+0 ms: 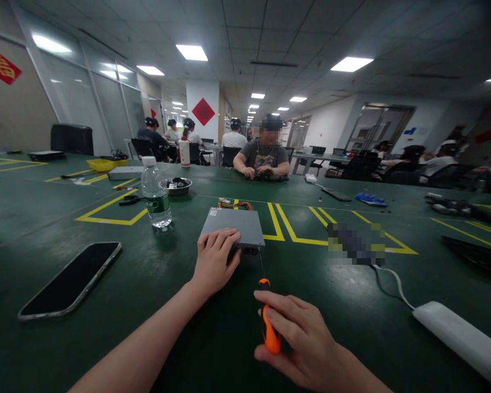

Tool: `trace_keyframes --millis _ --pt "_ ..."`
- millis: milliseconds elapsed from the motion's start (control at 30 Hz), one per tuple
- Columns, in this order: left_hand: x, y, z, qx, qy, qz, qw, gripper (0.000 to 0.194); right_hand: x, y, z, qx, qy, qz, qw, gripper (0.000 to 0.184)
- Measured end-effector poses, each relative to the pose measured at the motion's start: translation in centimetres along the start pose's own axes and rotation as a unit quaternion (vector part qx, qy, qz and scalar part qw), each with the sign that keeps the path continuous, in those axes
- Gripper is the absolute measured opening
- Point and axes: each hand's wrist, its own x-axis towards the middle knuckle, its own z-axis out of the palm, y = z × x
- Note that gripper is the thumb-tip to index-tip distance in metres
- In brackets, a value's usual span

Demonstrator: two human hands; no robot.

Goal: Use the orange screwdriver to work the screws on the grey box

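Observation:
A grey metal computer power supply (233, 221) lies on the green table, with bundled coloured wires (233, 205) at its far side. My left hand (217, 256) grips its near left part, fingers over the top and thumb by the front edge. Below its near right corner is a screwdriver (271, 333) with an orange and black handle. My right hand (298, 333) holds that handle between fingers and thumb. The thin shaft points away from me, its tip at the corner of the case; whether it sits in a screw is too small to tell.
A water bottle (156, 194) and a metal bowl of small parts (177, 186) stand to the left. Nearer lies a phone (71, 278). On the right, a white power strip (460, 338) trails a cable. Across the table (213, 188) sits a person (264, 153).

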Motion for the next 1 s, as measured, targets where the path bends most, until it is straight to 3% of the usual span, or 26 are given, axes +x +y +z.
trace_keyframes --millis 100,333,533,633,767,1000 --pt "-0.02 -0.02 0.01 -0.001 -0.001 -0.001 1.000 0.029 -0.30 0.09 0.29 0.019 0.010 0.018 1.000 0.031" --pt "-0.07 -0.04 0.01 -0.002 -0.008 -0.007 1.000 0.029 0.19 -0.03 0.08 0.006 -0.062 -0.015 0.998 0.030" --pt "-0.09 -0.09 -0.01 0.000 -0.011 -0.005 1.000 0.029 -0.20 0.18 0.63 0.049 0.007 0.012 0.999 0.024" --pt "-0.10 -0.14 0.09 -0.001 -0.012 -0.005 1.000 0.029 -0.37 0.17 0.56 0.076 -0.003 0.029 0.997 0.030" --pt "-0.08 -0.13 0.15 0.002 -0.014 -0.005 1.000 0.028 -0.11 0.13 0.41 0.037 -0.048 -0.002 0.998 0.031" --pt "-0.03 -0.08 -0.08 0.007 -0.015 -0.001 1.000 0.028 -0.40 0.25 1.01 0.105 0.012 0.046 0.993 0.031"
